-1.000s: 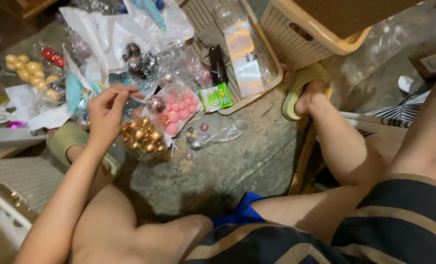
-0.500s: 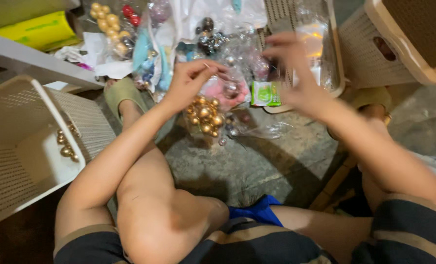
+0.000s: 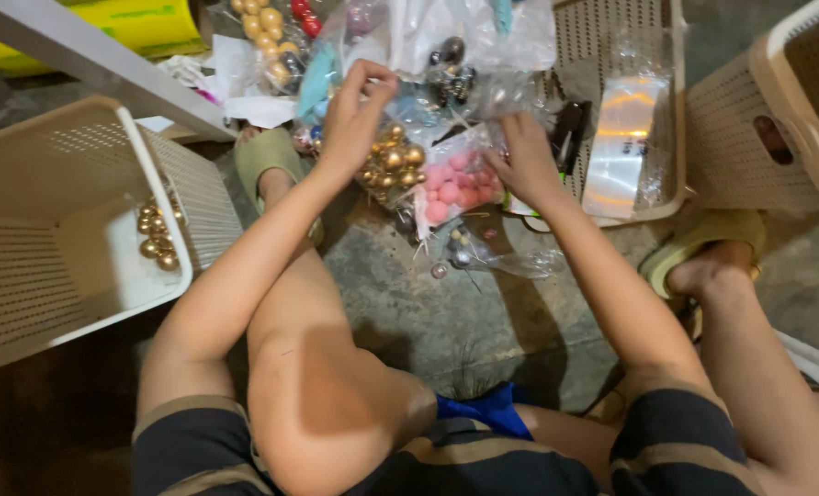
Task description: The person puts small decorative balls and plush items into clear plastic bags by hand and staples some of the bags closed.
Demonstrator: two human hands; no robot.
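While a few gold balls (image 3: 157,241) already lie in the cream basket (image 3: 23,276) at left, most remain on the floor: left hand (image 3: 359,115) pinches the clear bag of gold balls (image 3: 393,165) at upper centre, right hand (image 3: 524,161) fingers closed on the pink-ball bag (image 3: 455,188).

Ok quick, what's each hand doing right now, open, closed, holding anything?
Left hand: fingers pinched together above the bag of gold balls; what they grip cannot be told.
Right hand: resting on the bag of pink balls; grip cannot be told.
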